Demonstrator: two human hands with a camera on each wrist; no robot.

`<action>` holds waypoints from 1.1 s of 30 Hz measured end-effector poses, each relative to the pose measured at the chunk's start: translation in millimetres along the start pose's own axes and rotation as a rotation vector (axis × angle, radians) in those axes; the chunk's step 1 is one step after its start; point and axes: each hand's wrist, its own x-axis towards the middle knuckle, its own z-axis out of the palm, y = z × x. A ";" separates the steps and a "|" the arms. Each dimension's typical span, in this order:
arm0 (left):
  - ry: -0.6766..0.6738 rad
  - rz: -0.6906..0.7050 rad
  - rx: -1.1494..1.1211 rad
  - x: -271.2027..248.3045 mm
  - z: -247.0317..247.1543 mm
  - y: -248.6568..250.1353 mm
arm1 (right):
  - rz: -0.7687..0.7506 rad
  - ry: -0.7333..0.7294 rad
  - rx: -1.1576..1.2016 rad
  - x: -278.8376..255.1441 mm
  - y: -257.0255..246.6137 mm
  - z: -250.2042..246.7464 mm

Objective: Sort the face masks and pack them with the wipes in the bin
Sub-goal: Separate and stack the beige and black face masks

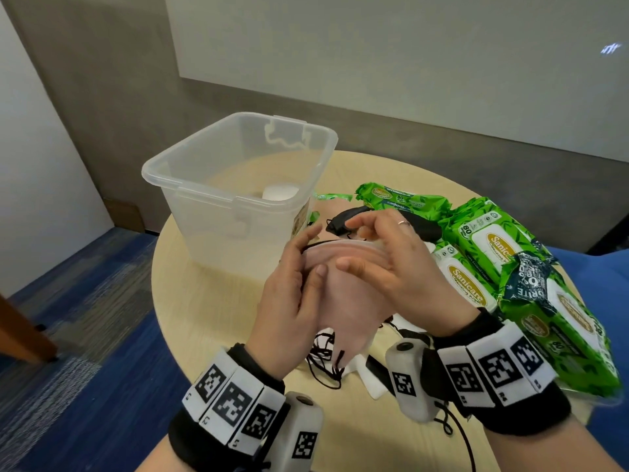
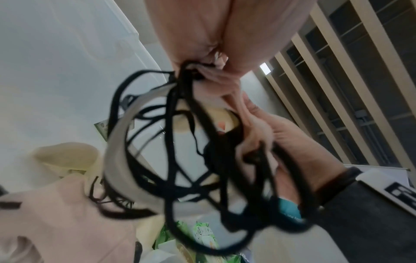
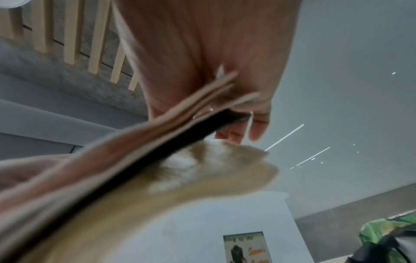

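Above the table I hold a stack of pink face masks upright, with black ear loops dangling in a tangle. My left hand grips the stack's left edge, thumb on the front. At the top right edge my right hand pinches the same stack, thumb in front and fingers behind. The clear plastic bin stands just beyond the hands, with a white item at its bottom. Green wipes packs lie on the right.
Black masks lie between the bin and the wipes. White masks with black loops sit on the round wooden table under my hands. The table's left edge drops to blue carpet; a wall stands behind.
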 end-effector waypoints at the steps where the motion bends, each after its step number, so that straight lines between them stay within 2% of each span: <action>1: 0.007 0.008 0.007 -0.1 0.3 0.1 | 0.041 -0.054 -0.024 -0.7 1.7 1.0; 4: -0.008 0.002 -0.011 -0.3 2.2 0.6 | 0.142 -0.197 0.109 -5.4 2.7 4.3; 9: -0.122 0.003 -0.049 -3.3 1.5 -1.5 | 0.123 -0.171 0.167 -7.7 -0.9 10.3; 11: -0.152 -0.048 -0.060 -2.3 -2.5 -1.5 | 0.156 -0.185 0.254 -7.3 -1.4 10.6; 15: -0.057 -0.179 -0.146 1.9 -11.2 -2.6 | 0.175 -0.201 0.318 -10.6 5.9 5.4; 18: 0.009 -0.284 -0.211 3.0 -14.4 -3.2 | 0.180 -0.243 0.531 -14.3 8.7 2.8; 20: -0.004 -0.273 -0.287 3.0 -14.0 -5.8 | 0.159 -0.201 0.655 -15.3 11.9 3.9; 24: -0.099 -0.268 -0.343 3.7 -13.2 -7.3 | 0.137 -0.131 0.620 -13.4 13.8 4.7; 31: -0.053 -0.331 -0.257 10.3 -14.2 -9.5 | 0.225 -0.202 0.632 -14.4 10.7 1.6; 33: -0.011 -0.323 -0.190 10.8 -18.5 -13.9 | 0.287 -0.163 0.579 -14.8 19.0 1.9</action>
